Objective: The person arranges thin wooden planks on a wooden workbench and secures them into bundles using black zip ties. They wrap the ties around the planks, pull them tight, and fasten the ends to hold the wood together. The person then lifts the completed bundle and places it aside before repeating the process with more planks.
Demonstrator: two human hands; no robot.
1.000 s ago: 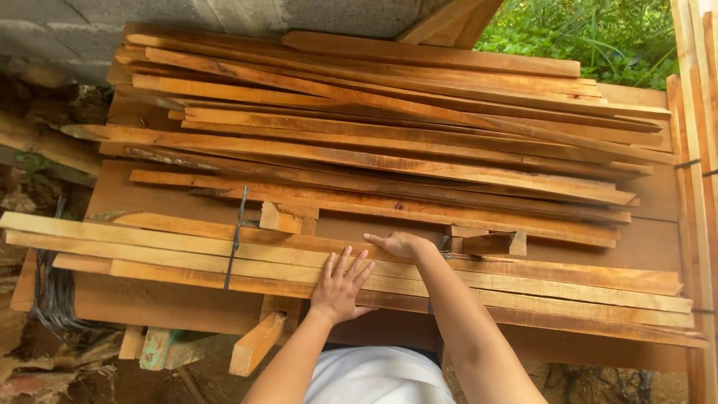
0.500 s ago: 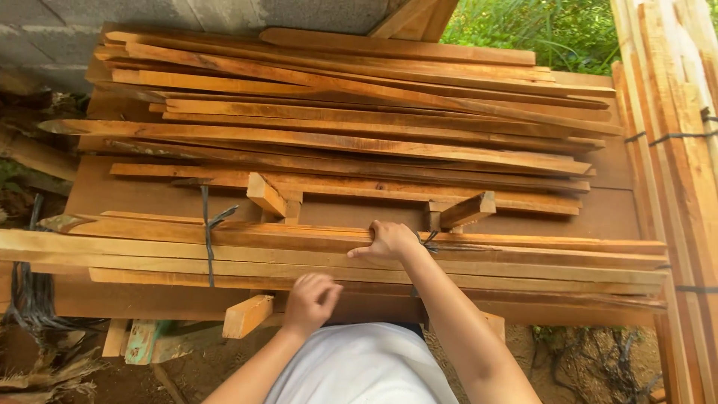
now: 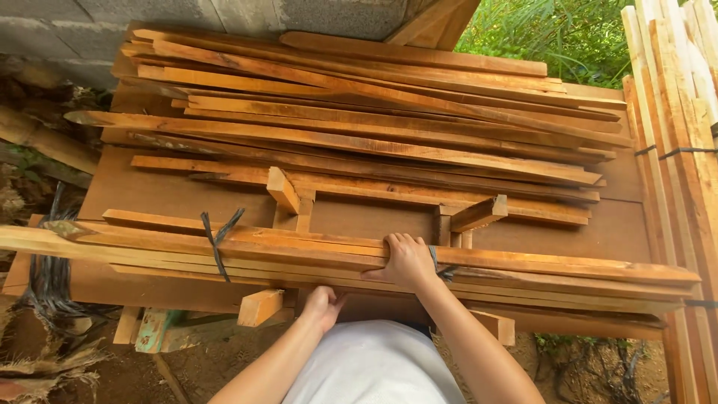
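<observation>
Right hand [image 3: 407, 259] grips the near bundle of long orange-brown wooden slats [image 3: 314, 254]; left hand [image 3: 321, 305] curls closed under its near edge.

Loose wooden slats [image 3: 374, 120] lie stacked lengthwise across the far half of a brown board tabletop [image 3: 149, 191]. Short wooden blocks [image 3: 283, 189] stand tilted near the middle. Grey concrete block wall [image 3: 187, 19] behind. Green foliage [image 3: 546, 37] at the upper right. A pile of pale planks [image 3: 680, 112], strapped with a dark band, runs along the right edge. Dark coiled straps [image 3: 48, 280] hang at the left. Bare dirt ground [image 3: 217, 366] below.
</observation>
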